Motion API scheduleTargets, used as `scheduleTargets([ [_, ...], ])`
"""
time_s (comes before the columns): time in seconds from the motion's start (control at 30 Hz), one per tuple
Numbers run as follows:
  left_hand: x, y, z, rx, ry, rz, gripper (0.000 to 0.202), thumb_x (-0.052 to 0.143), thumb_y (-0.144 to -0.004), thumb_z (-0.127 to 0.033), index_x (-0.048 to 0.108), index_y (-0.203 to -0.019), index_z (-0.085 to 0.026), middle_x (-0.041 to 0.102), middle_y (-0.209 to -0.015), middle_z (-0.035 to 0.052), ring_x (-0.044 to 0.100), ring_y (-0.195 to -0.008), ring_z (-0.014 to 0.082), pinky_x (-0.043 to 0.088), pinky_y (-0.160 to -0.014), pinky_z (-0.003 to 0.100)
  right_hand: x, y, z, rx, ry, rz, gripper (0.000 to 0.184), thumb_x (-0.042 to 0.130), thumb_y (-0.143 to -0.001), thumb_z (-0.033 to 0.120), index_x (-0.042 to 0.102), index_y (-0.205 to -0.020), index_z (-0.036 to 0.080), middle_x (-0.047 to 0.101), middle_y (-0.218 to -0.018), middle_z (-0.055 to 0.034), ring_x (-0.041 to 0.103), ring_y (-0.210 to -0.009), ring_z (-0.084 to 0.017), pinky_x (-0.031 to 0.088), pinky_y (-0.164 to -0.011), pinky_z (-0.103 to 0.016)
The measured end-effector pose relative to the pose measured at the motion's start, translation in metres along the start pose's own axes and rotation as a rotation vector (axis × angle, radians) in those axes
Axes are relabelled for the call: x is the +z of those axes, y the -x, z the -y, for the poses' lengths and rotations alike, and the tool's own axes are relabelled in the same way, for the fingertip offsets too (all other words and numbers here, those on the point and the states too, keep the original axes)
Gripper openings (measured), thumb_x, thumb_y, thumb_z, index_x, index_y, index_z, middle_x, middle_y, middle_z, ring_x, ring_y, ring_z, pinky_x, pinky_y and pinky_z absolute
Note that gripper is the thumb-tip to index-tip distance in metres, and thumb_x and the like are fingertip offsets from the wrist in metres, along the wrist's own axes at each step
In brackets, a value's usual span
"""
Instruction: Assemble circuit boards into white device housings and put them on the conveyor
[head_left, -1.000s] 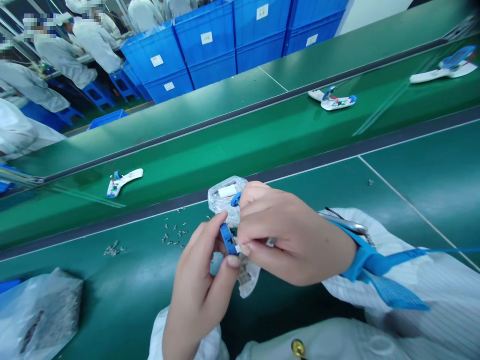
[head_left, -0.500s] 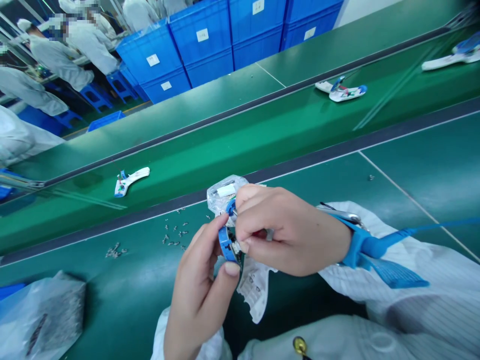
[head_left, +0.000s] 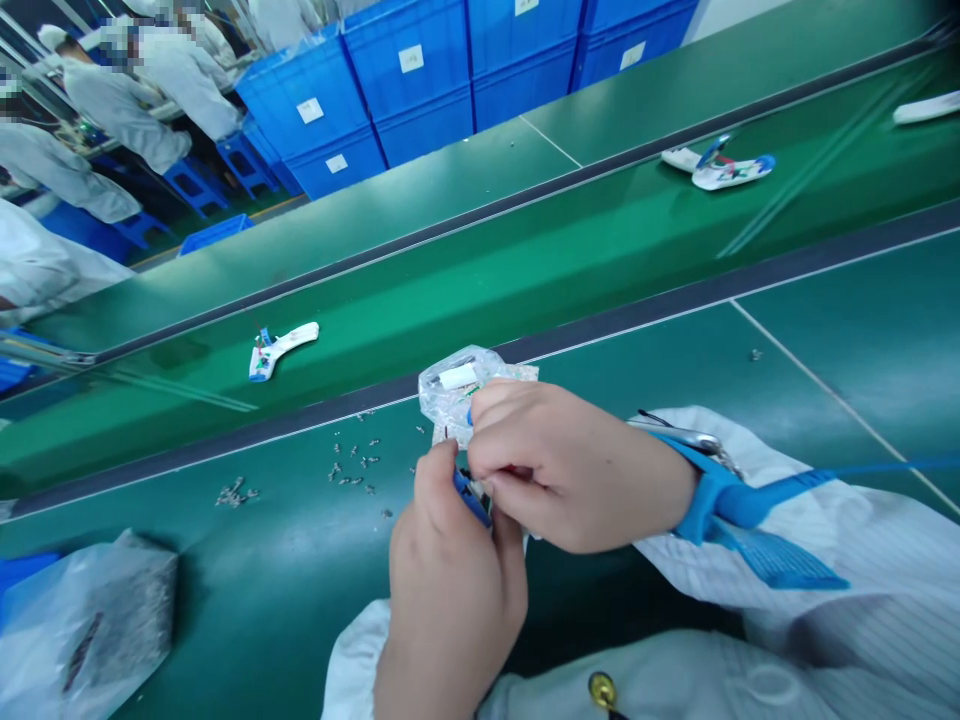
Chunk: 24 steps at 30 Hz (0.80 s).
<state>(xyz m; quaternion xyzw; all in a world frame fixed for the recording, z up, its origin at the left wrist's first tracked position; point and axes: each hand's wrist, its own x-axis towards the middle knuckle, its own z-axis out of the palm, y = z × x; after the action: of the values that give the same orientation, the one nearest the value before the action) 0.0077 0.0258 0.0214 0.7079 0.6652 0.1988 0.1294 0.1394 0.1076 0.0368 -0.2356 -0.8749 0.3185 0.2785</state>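
Note:
My left hand (head_left: 454, 570) is closed round a small blue plastic part (head_left: 472, 497) with a circuit board in it; the fingers cover most of the part. Close against it on the right is my right hand (head_left: 577, 468), its thumb and fingers pinched at the part's edge. What sits inside that pinch is hidden. A blue wrist strap (head_left: 709, 500) circles my right wrist. Just beyond the hands lies a clear plastic bag (head_left: 457, 378) with small parts inside. Several small screws (head_left: 352, 465) are scattered to the left of my hands.
A green conveyor belt (head_left: 465, 285) crosses ahead, carrying white handle-shaped housings (head_left: 292, 345) with wires and blue parts. A pile of screws (head_left: 236, 492) and a large plastic bag (head_left: 112, 610) lie left. Blue crates (head_left: 409, 110) stand beyond. People in white coats (head_left: 120, 115) work at far left.
My left hand has turned and shifted right, so its back now covers more of the blue part and the white shell below. Housings on the belt have moved right.

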Motion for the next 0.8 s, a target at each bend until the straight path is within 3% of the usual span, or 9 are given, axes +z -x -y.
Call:
scheduleTargets([
  [0.17,0.001,-0.009,0.007,0.015,0.036,0.088,0.054,0.045,-0.085,-0.028,0.022,-0.132,-0.015,0.058,-0.108,0.0182,0.064,-0.083,0.0279,0.050,-0.059,0.037,-0.008,-0.012,-0.019,0.109,0.089,0.112,0.023,0.045,-0.072,0.009,0.052,-0.051,0.015,0.052,-0.054,-0.0003,0.047,-0.062,-0.011,0.036,-0.065,-0.024],
  [0.23,-0.002,-0.009,0.010,-0.031,0.088,0.117,0.061,0.046,-0.085,-0.031,0.016,-0.138,-0.020,0.050,-0.121,0.0178,0.061,-0.092,0.0271,0.051,-0.065,0.038,-0.022,-0.011,-0.041,0.364,0.254,-0.034,0.021,0.048,-0.077,0.017,0.062,-0.062,0.016,0.061,-0.066,-0.0010,0.054,-0.068,-0.012,0.038,-0.066,-0.023],
  [0.3,-0.008,-0.008,0.011,-0.091,0.156,0.153,0.062,0.045,-0.086,-0.031,0.016,-0.140,-0.024,0.046,-0.127,0.0153,0.058,-0.097,0.0263,0.051,-0.070,0.039,-0.042,-0.006,-0.071,0.768,0.504,-0.365,0.023,0.047,-0.084,0.029,0.068,-0.080,0.019,0.066,-0.081,-0.0020,0.059,-0.078,-0.014,0.041,-0.069,-0.023],
  [0.33,-0.012,-0.007,0.011,-0.106,0.188,0.180,0.060,0.044,-0.086,-0.031,0.018,-0.140,-0.026,0.046,-0.127,0.0141,0.057,-0.100,0.0263,0.050,-0.073,0.039,-0.051,-0.003,-0.088,0.888,0.594,-0.478,0.030,0.040,-0.088,0.030,0.067,-0.093,0.017,0.066,-0.091,-0.0072,0.060,-0.086,-0.018,0.041,-0.071,-0.028],
  [0.43,-0.021,-0.007,0.012,-0.080,0.222,0.303,0.054,0.043,-0.087,-0.034,0.029,-0.138,-0.028,0.047,-0.128,0.0108,0.055,-0.104,0.0276,0.048,-0.080,0.043,-0.071,-0.002,-0.134,1.083,0.697,-0.532,0.038,0.035,-0.089,0.028,0.064,-0.101,0.008,0.064,-0.095,-0.0218,0.059,-0.093,-0.031,0.043,-0.068,-0.039],
  [0.5,-0.026,-0.007,0.013,-0.048,0.224,0.374,0.051,0.043,-0.086,-0.036,0.035,-0.136,-0.029,0.050,-0.127,0.0088,0.055,-0.103,0.0285,0.047,-0.082,0.045,-0.067,-0.019,-0.152,1.067,0.692,-0.417,0.032,0.040,-0.090,0.029,0.064,-0.100,0.010,0.064,-0.095,-0.0187,0.060,-0.092,-0.028,0.046,-0.070,-0.039],
  [0.57,-0.030,-0.008,0.013,-0.021,0.224,0.410,0.049,0.043,-0.086,-0.036,0.040,-0.133,-0.028,0.055,-0.123,0.0081,0.054,-0.102,0.0303,0.046,-0.084,0.048,-0.048,-0.053,-0.159,0.929,0.650,-0.217,0.026,0.049,-0.090,0.032,0.060,-0.102,0.012,0.062,-0.099,-0.0090,0.059,-0.091,-0.018,0.049,-0.078,-0.037],
  [0.67,-0.036,-0.007,0.015,0.009,0.247,0.438,0.047,0.044,-0.084,-0.036,0.045,-0.131,-0.027,0.058,-0.120,0.0091,0.054,-0.102,0.0332,0.044,-0.085,0.052,0.001,-0.128,-0.156,0.659,0.576,0.097,0.028,0.052,-0.089,0.033,0.057,-0.109,0.014,0.059,-0.108,-0.0068,0.058,-0.094,-0.017,0.050,-0.081,-0.037],
  [0.8,-0.045,-0.005,0.019,0.002,0.308,0.444,0.048,0.047,-0.082,-0.036,0.049,-0.129,-0.026,0.061,-0.117,0.0099,0.054,-0.100,0.0351,0.044,-0.083,0.055,0.072,-0.220,-0.144,0.444,0.583,0.299,0.033,0.052,-0.089,0.032,0.053,-0.117,0.015,0.055,-0.116,-0.0084,0.057,-0.099,-0.019,0.050,-0.083,-0.039],
])
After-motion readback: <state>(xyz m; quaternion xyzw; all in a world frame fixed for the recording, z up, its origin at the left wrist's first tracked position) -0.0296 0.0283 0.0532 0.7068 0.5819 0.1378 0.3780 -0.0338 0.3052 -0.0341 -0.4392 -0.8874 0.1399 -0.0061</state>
